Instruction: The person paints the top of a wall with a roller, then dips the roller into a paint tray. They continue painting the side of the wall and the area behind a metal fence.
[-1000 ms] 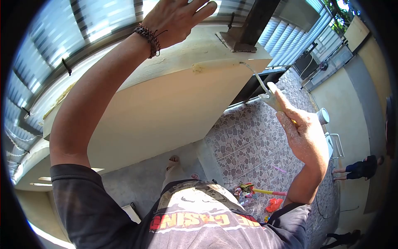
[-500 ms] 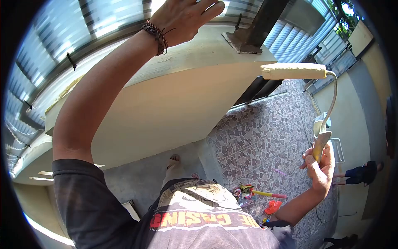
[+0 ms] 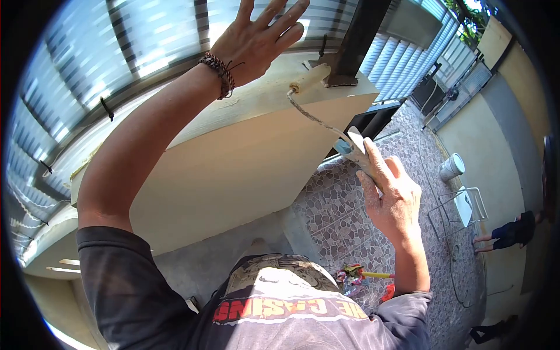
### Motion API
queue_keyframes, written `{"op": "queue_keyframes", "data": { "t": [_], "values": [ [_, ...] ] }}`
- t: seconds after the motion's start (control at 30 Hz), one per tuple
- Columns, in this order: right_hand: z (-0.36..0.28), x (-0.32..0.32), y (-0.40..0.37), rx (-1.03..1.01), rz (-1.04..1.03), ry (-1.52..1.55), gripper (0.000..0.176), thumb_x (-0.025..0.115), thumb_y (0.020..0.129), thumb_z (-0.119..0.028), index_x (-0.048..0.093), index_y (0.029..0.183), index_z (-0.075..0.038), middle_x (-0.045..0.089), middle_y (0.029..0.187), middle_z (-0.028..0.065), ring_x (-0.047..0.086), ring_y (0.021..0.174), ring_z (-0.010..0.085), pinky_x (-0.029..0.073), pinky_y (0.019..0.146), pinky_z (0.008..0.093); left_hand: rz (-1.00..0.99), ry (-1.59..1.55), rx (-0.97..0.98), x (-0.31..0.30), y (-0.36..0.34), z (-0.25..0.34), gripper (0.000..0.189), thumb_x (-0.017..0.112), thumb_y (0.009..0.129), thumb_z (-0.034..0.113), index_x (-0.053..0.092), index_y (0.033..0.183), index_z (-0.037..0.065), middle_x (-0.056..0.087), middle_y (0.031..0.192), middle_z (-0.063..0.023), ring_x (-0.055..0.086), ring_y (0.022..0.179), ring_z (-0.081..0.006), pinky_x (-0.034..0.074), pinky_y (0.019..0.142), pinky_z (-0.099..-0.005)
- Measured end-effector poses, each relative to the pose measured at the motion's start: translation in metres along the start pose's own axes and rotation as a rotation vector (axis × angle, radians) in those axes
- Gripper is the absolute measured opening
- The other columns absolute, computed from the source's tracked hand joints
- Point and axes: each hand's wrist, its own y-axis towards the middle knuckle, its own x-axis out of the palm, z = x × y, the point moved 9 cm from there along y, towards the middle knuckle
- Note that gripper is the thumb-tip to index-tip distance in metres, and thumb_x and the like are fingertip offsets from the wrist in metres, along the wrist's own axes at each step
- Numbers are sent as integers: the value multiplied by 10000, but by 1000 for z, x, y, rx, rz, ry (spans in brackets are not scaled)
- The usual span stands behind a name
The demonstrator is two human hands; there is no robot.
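My left hand [image 3: 252, 45] is at the top, fingers spread and empty, in front of the corrugated sheets and above the ledge of the cream wall [image 3: 233, 140]. A dark braided bracelet circles its wrist. In my right hand [image 3: 394, 201] is the handle of a paint roller [image 3: 312, 77], fingers wrapped round the grip. The roller's cream sleeve lies against the top of the ledge, beside the base of a dark metal post [image 3: 359, 41]. Its bent wire frame runs down to the handle. My palm hides part of the grip.
A white bucket [image 3: 451, 167] and a metal-framed chair [image 3: 465, 205] stand by the right wall. Another person [image 3: 513, 230] is at the far right. Colourful litter [image 3: 352, 279] and a yellow stick [image 3: 376, 275] lie on the patterned floor [image 3: 332, 219].
My right hand has moved left and up, bringing the roller from out beyond the wall's end onto the ledge. My left hand has shifted slightly left, its fingers spread wider.
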Motion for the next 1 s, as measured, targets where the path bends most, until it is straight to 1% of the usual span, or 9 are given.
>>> {"op": "queue_keyframes", "data": {
  "t": [0.2,0.37,0.4,0.47,0.5,0.63,0.67,0.73,1.0],
  "values": [
    [-31,16,34,-80,-67,-129,503,644,824,-152,532,1314,-173,554,882,77,619,702,222,517,601,342,-86,4,30,-1,1,2,298,536,854,146,581,1146,109,329,1492,-143,163,1430,-360,42,1125,-682],
    [-43,41,63,-81,-151,-250,514,545,841,-198,499,1336,-65,596,942,150,652,785,272,527,651,383,-95,-6,62,-4,-2,2,332,525,861,137,568,1186,88,332,1485,-162,182,1431,-321,21,1147,-640],
    [-49,43,70,-66,-151,-251,514,545,841,-198,499,1336,-65,596,942,150,652,785,272,527,651,383,-84,11,77,-4,-3,2,335,521,863,136,566,1190,84,333,1483,-166,187,1430,-322,21,1150,-635],
    [-55,49,82,-1,-191,-248,440,563,902,-282,536,1327,-167,607,935,139,653,791,319,537,689,406,-74,-27,90,-3,-4,3,343,515,867,137,562,1203,83,332,1483,-172,193,1428,-327,19,1149,-634],
    [-63,49,86,-54,-104,-253,425,549,900,-265,560,1299,-120,625,926,174,662,786,327,542,696,409,-85,-41,95,-3,-5,4,347,515,868,138,561,1208,81,332,1483,-174,190,1429,-327,20,1149,-632],
    [-82,61,106,-77,-119,-217,444,545,865,-203,551,1276,-37,650,916,233,675,793,336,545,699,414,-97,-33,98,0,-7,6,350,508,879,147,563,1218,80,324,1490,-172,173,1434,-328,7,1147,-630],
    [-85,62,112,-74,-118,-217,444,545,865,-203,551,1276,-37,650,916,233,675,793,336,545,699,414,-98,-26,97,0,-7,6,345,505,882,148,565,1214,79,326,1490,-170,172,1434,-329,4,1147,-630],
    [-91,71,119,-82,-209,-202,298,509,844,-125,595,1080,36,674,847,160,688,811,272,548,699,360,-108,-6,109,1,-8,7,339,500,886,145,562,1213,78,332,1488,-165,178,1433,-329,2,1149,-625],
    [-102,47,99,-59,-161,-263,243,547,834,-138,623,1014,8,680,787,128,689,789,230,550,680,339,-62,-76,95,2,-8,4,282,476,905,139,563,1164,65,363,1469,-164,209,1426,-316,11,1157,-617]
  ]
}}
